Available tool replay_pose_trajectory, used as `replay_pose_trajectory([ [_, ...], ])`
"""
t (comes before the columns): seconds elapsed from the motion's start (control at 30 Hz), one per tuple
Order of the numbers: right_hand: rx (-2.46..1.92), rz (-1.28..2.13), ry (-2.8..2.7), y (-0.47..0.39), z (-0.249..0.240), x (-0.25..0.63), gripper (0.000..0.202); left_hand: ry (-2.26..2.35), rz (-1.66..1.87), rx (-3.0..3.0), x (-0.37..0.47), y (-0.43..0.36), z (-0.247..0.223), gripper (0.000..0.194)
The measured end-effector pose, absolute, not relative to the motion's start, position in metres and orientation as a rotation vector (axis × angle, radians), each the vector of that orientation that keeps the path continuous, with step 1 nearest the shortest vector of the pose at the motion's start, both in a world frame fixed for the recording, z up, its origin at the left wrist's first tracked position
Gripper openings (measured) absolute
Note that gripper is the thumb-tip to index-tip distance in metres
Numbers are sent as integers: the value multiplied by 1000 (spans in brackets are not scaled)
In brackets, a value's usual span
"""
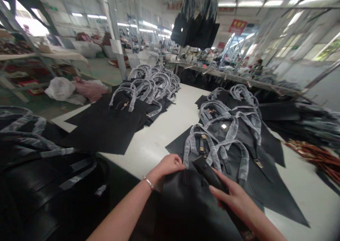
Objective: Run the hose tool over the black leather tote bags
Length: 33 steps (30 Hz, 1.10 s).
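Note:
In front of me is a black leather-look bag (193, 212), with plastic-wrapped handles (187, 147) rising from its top. My left hand (170, 164), with a bracelet at the wrist, pinches the top edge of this bag beside a handle's base. In my right hand (231, 191) is a black oblong piece (205, 170), gripped between thumb and fingers and slanting up to the left. Its far end lies close to the handles; whether it is attached to the bag I cannot tell. Just beyond are flat black bags (265, 177) with wrapped handles and a gold-coloured clasp (202, 149).
A pale worktable (148, 149) carries another pile of black bags (114, 124) at the left. More bags (23, 184) stand at my lower left. Brown straps (316, 159) lie at the right edge. Black bags (195, 28) hang overhead, beyond the table.

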State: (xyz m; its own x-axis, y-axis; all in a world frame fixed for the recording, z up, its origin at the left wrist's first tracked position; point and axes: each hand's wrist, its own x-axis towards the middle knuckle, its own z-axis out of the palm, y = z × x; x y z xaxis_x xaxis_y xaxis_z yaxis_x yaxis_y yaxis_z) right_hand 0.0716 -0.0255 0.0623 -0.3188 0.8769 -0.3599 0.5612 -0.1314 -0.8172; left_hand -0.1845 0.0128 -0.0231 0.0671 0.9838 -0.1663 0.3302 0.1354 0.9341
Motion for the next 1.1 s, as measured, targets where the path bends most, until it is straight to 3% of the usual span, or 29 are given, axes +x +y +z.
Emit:
replay_pose_trajectory([
  [0.1, -1602, 1485, -1889, -32, 65, 76, 75, 1415, 929, 1178, -207, -15, -24, 42],
  [0.33, -1549, 1482, -2062, -50, 86, 51, 72, 1066, 1394, 571, -180, -66, -25, 52],
  [0.57, -1447, 1459, -2168, -56, 90, 42, 70, 953, 1539, 491, -159, -81, -30, 46],
  [0.7, -1413, 1568, -2157, -54, 92, 33, 68, 955, 1525, 695, -152, -82, -29, 34],
  [1.0, -1328, 1697, -2021, -56, 91, 28, 62, 1038, 1437, 789, -140, -84, -41, 31],
  [1.1, -1409, 1525, -1970, -52, 86, 30, 63, 1169, 1348, 965, -145, -80, -46, 33],
])
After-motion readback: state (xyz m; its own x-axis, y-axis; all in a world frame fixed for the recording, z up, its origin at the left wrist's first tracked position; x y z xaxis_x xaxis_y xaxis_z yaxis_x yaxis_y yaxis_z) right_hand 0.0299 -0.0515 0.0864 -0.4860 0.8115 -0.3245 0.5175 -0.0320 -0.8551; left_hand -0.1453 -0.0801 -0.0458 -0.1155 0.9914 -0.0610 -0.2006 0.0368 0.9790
